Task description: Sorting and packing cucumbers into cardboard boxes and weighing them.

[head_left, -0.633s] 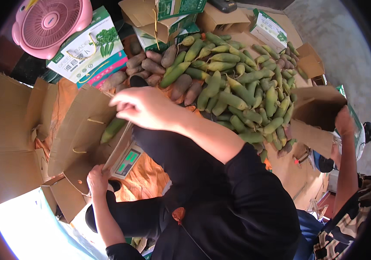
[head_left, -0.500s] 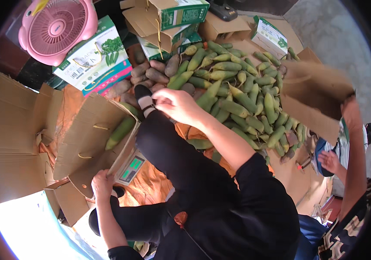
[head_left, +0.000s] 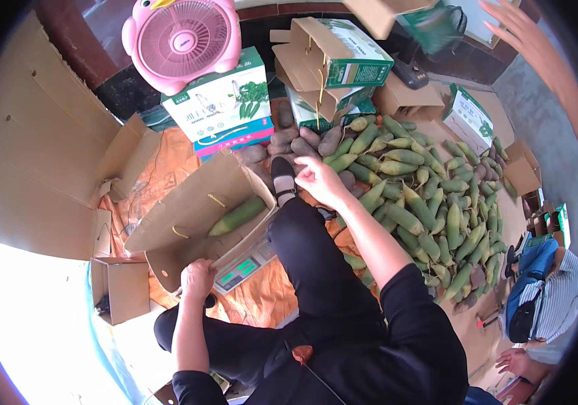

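Note:
An open cardboard box [head_left: 235,175] with yellow cord handles rests tilted on a scale [head_left: 245,272] with a lit green display. Inside it lies one long green radish [head_left: 238,216]. My left hand [head_left: 198,278] is closed on the box's near edge. My right hand [head_left: 319,182] is held out beside my shoe [head_left: 282,170], its fingers partly extended and nothing seen in them. Next to it spreads a large heap of green radishes [head_left: 431,202]. Several dull reddish-brown roots [head_left: 299,145] lie just beyond my shoe.
A pink fan [head_left: 184,42] stands on printed cartons [head_left: 218,101] at the far left. More cartons [head_left: 353,57] are stacked at the back. A co-worker's arm [head_left: 559,74] reaches in at the upper right near a blurred carton [head_left: 431,27]. Another person [head_left: 545,297] is at the right.
My view has swung, shifting the scene rightward. The co-worker's carton has gone from beside the heap to the far back, their hand now apart from it. My right hand has moved slightly off my shoe.

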{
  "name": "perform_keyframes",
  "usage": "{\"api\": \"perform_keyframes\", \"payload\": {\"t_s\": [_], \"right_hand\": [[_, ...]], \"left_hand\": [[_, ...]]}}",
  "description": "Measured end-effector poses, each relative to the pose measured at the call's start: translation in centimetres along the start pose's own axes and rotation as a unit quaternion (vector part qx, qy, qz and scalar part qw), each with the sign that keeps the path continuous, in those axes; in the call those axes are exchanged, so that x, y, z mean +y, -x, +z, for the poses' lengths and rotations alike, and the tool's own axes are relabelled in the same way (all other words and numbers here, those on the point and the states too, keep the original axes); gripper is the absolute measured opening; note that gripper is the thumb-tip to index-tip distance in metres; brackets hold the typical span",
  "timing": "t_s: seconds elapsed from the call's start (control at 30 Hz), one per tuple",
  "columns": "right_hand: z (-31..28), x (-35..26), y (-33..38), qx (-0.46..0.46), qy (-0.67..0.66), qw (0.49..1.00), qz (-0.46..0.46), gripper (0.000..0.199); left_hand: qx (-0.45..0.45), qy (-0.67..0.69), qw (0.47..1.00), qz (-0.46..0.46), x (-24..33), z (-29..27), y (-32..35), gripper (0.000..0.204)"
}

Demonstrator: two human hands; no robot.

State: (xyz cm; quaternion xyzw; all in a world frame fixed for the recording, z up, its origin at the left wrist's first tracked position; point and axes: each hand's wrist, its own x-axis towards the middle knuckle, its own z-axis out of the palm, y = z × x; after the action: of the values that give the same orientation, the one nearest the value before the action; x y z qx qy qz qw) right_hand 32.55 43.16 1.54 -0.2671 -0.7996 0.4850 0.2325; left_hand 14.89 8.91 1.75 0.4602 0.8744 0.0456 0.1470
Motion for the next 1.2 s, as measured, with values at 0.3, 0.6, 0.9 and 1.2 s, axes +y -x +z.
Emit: {"api": "perform_keyframes", "payload": {"t_s": [0.3,0.6,0.9,1.2], "right_hand": [[6.0,-1.6,-2.4,-0.242,0.095,0.966,0.012,0.05],[3.3,5.7,0.4,-0.042,-0.123,0.988,0.084,0.037],[-8.3,15.6,10.6,0.076,0.383,0.866,0.312,0.038],[-12.4,23.0,15.3,0.09,0.548,0.786,0.27,0.054]], "left_hand": [[0.0,0.03,1.0,-0.004,-0.3,-0.5,0.3,0.02],[0.001,0.07,0.997,0.009,0.6,-0.5,-0.1,0.022],[-0.004,0.068,0.998,0.017,0.7,-0.4,-0.6,0.022],[-0.003,0.064,0.997,-0.035,0.7,-0.4,0.2,0.019]]}}
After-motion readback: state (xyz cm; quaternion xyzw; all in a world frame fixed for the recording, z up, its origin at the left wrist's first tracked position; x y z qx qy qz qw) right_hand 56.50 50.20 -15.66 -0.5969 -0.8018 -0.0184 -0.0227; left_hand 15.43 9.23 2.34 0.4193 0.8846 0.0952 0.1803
